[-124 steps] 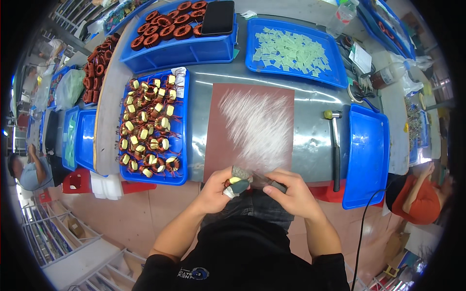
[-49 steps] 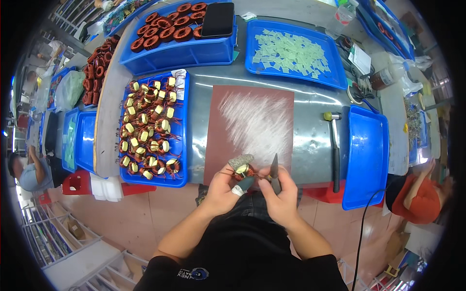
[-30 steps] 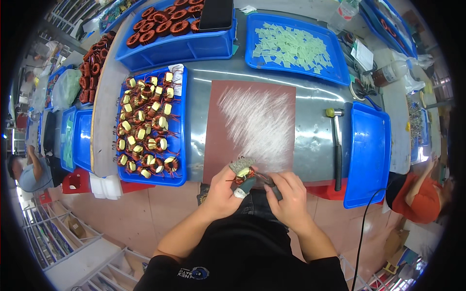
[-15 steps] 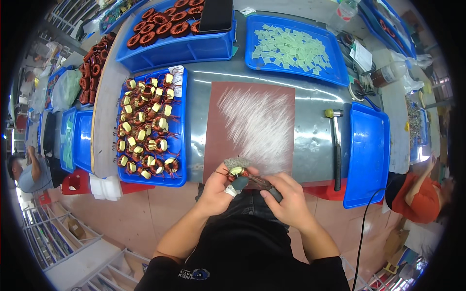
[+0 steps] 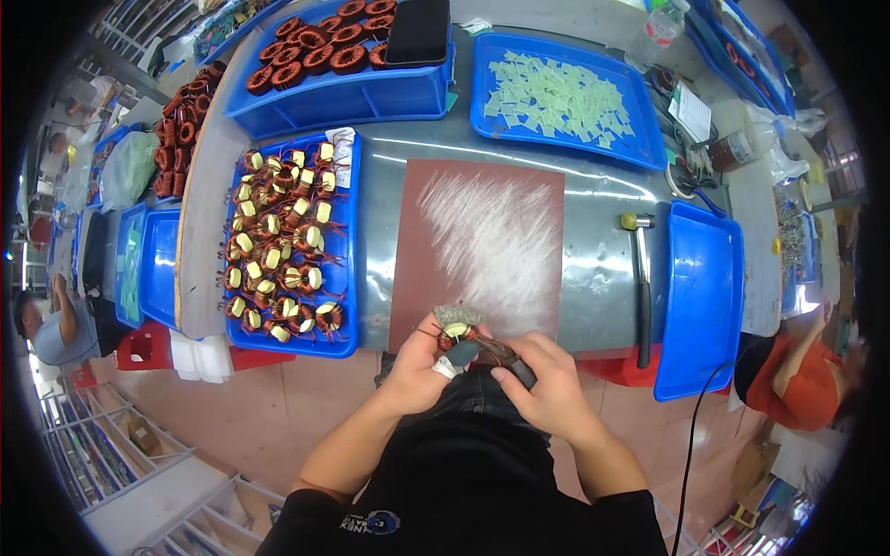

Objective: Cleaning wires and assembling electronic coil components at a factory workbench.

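Close to my body, at the table's near edge, my left hand [image 5: 413, 375] is closed around a copper-wound toroid coil [image 5: 458, 337] with a pale yellow piece on it. Grey and dark coverings wrap some of its fingertips, and thin wire ends stick out to the left. My right hand [image 5: 549, 378] grips what look like pliers [image 5: 501, 352] with dark handles; their tip meets the coil's right side, and the exact contact is hidden by the fingers. Just beyond both hands lies a brown sheet [image 5: 422, 250] covered in white scratch marks.
On the left, a blue tray [image 5: 345, 343] holds many coils with yellow pieces. Behind it, a blue bin [image 5: 334, 100] carries bare coils and a black phone [image 5: 417, 32]. Pale green pieces fill another tray [image 5: 477, 93]. A hammer [image 5: 642, 287] lies beside a blue tray [image 5: 700, 296] at right.
The whole view has shifted slightly. My right hand has tilted the pliers a little against the coil, while my left hand keeps its hold.
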A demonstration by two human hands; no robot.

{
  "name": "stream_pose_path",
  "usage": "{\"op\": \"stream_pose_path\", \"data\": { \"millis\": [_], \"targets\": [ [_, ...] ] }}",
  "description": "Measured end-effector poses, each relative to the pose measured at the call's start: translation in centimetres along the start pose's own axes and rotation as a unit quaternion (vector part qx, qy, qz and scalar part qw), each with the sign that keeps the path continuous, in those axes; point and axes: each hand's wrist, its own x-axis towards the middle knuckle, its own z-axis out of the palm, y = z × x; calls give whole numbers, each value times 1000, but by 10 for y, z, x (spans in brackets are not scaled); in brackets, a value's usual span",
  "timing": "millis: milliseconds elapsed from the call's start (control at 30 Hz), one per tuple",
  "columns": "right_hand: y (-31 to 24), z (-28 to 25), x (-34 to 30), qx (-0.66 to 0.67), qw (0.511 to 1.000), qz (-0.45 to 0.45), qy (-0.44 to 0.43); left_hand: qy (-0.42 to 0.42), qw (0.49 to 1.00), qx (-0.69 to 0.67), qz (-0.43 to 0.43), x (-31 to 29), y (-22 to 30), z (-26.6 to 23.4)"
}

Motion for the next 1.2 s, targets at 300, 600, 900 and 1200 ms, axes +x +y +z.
{"op": "stream_pose_path", "data": {
  "millis": [300,600,900,1200],
  "targets": [
    [4,6,-7,-36,998,-24,47,-39,999,33,3,-4,-7,-10],
    [1,4,-7,9,999,-13,47,-29,999,-4,13,-3,-9,-8],
    [2,1,-8,24,999,0,35,-36,999,-21,6,-2,-8,-8],
    [6,5,-10,58,997,-20,46,-49,998,-43,18,-2,-6,-3]
  ]
}}
